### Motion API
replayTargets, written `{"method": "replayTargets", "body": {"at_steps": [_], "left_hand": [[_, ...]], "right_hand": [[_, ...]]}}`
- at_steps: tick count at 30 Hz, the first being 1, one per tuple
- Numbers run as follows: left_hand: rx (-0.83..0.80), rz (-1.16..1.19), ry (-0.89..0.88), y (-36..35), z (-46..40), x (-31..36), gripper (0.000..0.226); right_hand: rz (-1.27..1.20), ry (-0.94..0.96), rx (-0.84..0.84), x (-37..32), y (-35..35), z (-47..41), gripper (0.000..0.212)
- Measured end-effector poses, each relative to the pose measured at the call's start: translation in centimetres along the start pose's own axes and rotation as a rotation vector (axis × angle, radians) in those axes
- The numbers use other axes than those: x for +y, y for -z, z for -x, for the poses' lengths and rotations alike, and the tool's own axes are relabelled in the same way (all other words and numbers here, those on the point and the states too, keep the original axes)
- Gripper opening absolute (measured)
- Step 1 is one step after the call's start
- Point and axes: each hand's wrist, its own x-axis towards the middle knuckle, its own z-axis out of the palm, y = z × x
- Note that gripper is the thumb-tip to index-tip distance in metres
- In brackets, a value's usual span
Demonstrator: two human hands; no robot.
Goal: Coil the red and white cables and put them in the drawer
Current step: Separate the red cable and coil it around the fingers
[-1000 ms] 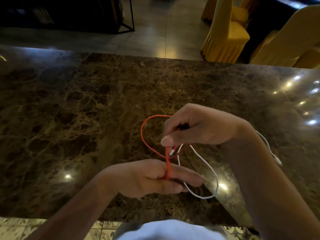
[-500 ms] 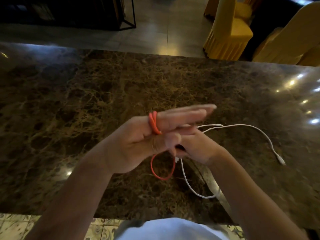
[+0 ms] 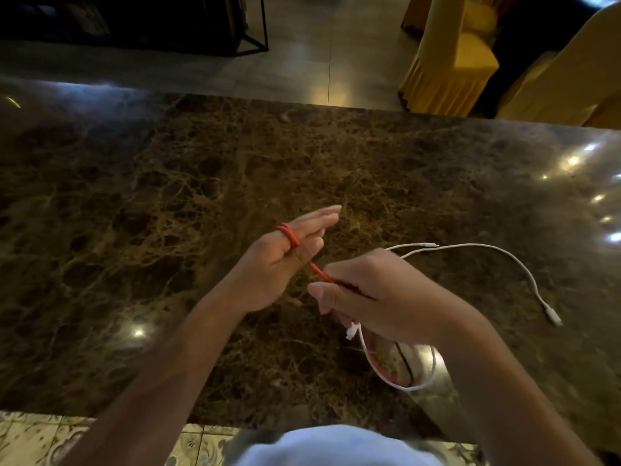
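Note:
The red cable (image 3: pixel 289 234) is wound in two turns round the straight first fingers of my left hand (image 3: pixel 268 274), held above the table. From there a taut red strand runs down-right into my right hand (image 3: pixel 379 294), which pinches it between thumb and curled fingers. The white cable (image 3: pixel 504 253) lies on the table to the right, passes under my right hand and loops out near the front edge, where a white plug shows below my fingers. No drawer is in view.
The dark marble table (image 3: pixel 168 230) fills most of the view, with its front edge near my body. Yellow-covered chairs (image 3: pixel 453 52) stand beyond the far right edge, and a dark shelf frame (image 3: pixel 248 28) sits on the floor at the back left.
My left hand rose off the table with red turns on its fingers. My right hand came out from under it to the lower right, pulling the hanging red loop taut.

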Motion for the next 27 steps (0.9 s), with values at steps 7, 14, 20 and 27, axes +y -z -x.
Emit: {"method": "replayTargets", "body": {"at_steps": [7, 14, 20, 27], "left_hand": [[-0.238, 0.266, 0.096, -1.5, 1.0, 0.0, 0.044], [-0.353, 0.275, 0.139, -1.9, 2.3, 1.3, 0.037], [-0.507, 0.114, 0.231, -2.4, 2.6, 3.8, 0.036], [-0.607, 0.229, 0.105, -0.8, 3.0, 6.2, 0.011]], "right_hand": [[0.057, 0.121, 0.002, -0.1, 4.1, -0.2, 0.036], [-0.038, 0.195, 0.004, 0.7, 4.7, -1.8, 0.045], [-0.236, 0.155, -0.202, 1.2, 5.2, -3.4, 0.04], [-0.624, 0.184, -0.312, 3.5, 1.8, -4.9, 0.055]]}}
